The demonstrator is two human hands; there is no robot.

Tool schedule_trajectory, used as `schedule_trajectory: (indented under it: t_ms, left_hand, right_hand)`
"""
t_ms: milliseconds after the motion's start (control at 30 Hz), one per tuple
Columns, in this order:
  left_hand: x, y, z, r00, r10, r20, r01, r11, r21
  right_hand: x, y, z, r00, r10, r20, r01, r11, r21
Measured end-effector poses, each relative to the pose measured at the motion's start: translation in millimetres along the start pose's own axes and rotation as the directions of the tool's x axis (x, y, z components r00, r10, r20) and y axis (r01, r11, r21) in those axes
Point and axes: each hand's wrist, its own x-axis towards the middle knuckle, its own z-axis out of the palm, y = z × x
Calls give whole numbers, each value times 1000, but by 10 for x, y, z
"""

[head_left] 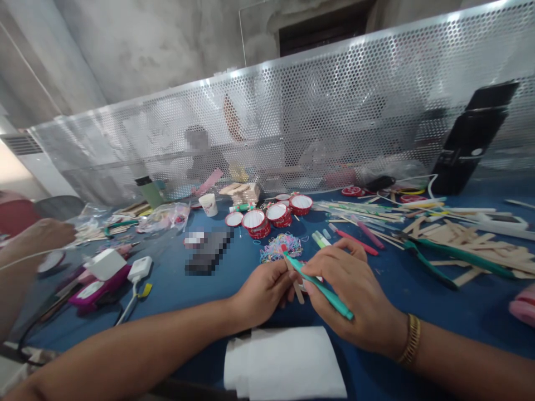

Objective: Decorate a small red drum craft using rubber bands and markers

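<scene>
My left hand [267, 289] is closed on a wooden craft stick [299, 293], which slants upright between the fingers and has red at its upper end. In my right hand [351, 289] is a teal marker [330, 295], gripped like a pen. Its tip end meets the upper part of the stick. Just behind the hands lies a pile of small coloured rubber bands [282, 247]. Part of a round red-and-white item is hidden by my right hand. A folded white cloth or paper [288, 365] lies in front of my wrists.
Several small red toy drums [256, 223] stand behind the rubber bands, by a paper cup [208, 205]. Green-handled pliers [460, 259] rest on loose craft sticks [472, 239] at right. Chargers [106, 264] lie at left, near another person's hand [45, 239]. A perforated metal screen [259, 122] borders the back.
</scene>
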Motion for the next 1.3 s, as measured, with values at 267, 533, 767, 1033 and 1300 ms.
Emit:
schedule_trajectory:
  t_ms: [267,533,767,1033,1300]
  left_hand:
    - [-7,28,10,1000,-3,1,3,1000,3]
    - [0,5,4,1000,-3,-8,3,1000,0]
    - [-6,-1,-1,1000,3,5,-3,1000,4]
    - [7,-19,11,1000,-6,-8,6,1000,-15]
    - [-1,-16,4,1000,-2,2,2,1000,-20]
  right_hand:
    - [7,-9,8,1000,7,16,-7,1000,17]
    - [-10,18,8,1000,8,-22,-9,999,-42]
    - [-14,8,21,1000,-3,22,3,1000,-8]
    - [-8,26,13,1000,15,1,-15,999,-50]
    - [-5,0,23,1000,-11,4,11,1000,-16]
